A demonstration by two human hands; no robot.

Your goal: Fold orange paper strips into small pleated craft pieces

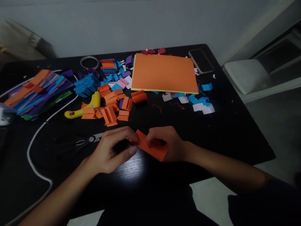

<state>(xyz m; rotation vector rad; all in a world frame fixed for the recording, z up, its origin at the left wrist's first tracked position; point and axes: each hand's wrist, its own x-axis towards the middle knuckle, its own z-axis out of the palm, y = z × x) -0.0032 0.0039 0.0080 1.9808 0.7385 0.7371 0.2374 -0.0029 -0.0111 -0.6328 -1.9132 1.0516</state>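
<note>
A small orange paper piece (pixel 156 151) is held between my two hands above the black table's front part. My left hand (pixel 113 149) pinches its left end, the thumb a little apart below. Around its right part my right hand (pixel 168 141) is closed, with bent fingers on the paper's face. Scissors (pixel 91 139) with black handles lie beside my left hand, their blades partly hidden behind it. Folded orange pieces (pixel 109 115) are heaped just beyond my left hand. Past my hands lies a stack of large orange sheets (pixel 164 72), with a yellow edge showing underneath.
A yellow glue gun (pixel 94 101) lies among the folded pieces. Bundled colored strips (pixel 44 91) and a white cable (pixel 35 138) are on the left. A tape roll (pixel 89 62) stands at the back, a phone (pixel 201 61) at the back right. Blue and white scraps (pixel 203 108) lie right.
</note>
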